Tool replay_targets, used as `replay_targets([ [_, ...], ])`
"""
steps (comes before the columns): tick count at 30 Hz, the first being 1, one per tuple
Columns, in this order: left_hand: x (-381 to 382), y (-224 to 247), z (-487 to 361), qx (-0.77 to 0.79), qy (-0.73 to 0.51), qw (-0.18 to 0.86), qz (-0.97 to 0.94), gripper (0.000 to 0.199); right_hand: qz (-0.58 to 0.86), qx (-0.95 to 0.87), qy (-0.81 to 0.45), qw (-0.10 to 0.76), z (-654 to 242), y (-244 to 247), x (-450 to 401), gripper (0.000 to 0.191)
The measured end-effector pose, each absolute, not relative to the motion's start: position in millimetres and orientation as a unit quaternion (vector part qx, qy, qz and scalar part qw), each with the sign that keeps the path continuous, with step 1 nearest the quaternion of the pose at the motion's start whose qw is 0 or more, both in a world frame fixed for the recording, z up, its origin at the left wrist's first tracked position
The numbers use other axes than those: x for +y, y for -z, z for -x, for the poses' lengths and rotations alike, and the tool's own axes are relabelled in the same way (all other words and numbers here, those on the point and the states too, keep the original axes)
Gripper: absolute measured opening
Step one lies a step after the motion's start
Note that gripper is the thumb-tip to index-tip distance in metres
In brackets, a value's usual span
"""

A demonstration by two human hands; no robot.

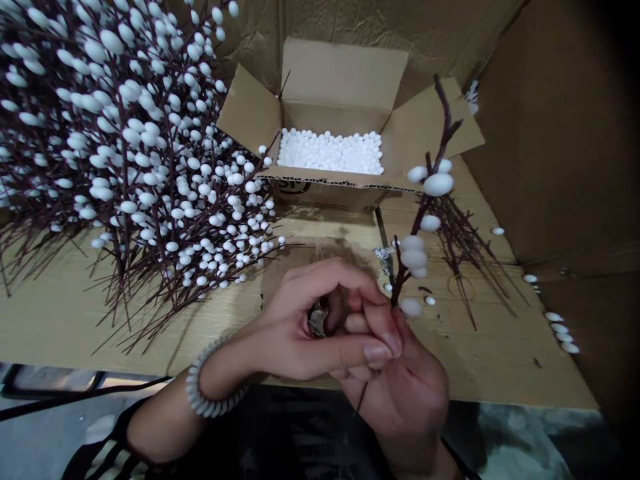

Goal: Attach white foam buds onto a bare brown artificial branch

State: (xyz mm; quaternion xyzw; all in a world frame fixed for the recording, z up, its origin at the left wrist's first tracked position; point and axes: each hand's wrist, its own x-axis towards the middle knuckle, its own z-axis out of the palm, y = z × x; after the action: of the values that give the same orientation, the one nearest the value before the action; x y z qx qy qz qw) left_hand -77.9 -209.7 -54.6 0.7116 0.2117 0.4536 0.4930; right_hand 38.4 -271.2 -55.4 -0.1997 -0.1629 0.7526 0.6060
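Gripping a thin dark twig (425, 207) with white foam buds, the right hand (405, 393) is closed firmly around its lower part, and the twig stands up near the front edge of the cardboard-covered surface (500, 347). The left hand (305, 327), with a coiled bracelet (203, 380) on the wrist, curls close beside it around a small crumpled piece of foil (317, 320), so both hands are touching together. Behind the hands stands an open cardboard box (345, 80) with white foam balls (330, 152) inside. A big heap of the same budded branches (125, 167) lies toward the left edge, and some loose buds (555, 327) lie near the right edge.
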Motion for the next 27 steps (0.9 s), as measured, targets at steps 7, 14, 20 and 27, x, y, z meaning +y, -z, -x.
replay_targets([
  [7,-208.1,55.9,78.3,0.195,-0.453,0.512,-0.703,0.017,0.18,-0.164,-0.761,0.602,-37.3,48.6,-268.8,0.049],
  [14,-206.9,54.5,76.9,0.193,-0.46,0.516,-0.696,0.015,0.192,-0.165,-0.763,0.595,-37.8,49.3,-269.1,0.047],
  [20,-207.8,56.2,76.9,0.189,-0.476,0.496,-0.702,0.01,0.189,-0.187,-0.75,0.606,-36.7,47.9,-269.9,0.045],
  [27,-208.0,56.6,77.1,0.175,-0.476,0.499,-0.703,0.017,0.206,-0.192,-0.746,0.603,-36.3,47.2,-271.0,0.049],
])
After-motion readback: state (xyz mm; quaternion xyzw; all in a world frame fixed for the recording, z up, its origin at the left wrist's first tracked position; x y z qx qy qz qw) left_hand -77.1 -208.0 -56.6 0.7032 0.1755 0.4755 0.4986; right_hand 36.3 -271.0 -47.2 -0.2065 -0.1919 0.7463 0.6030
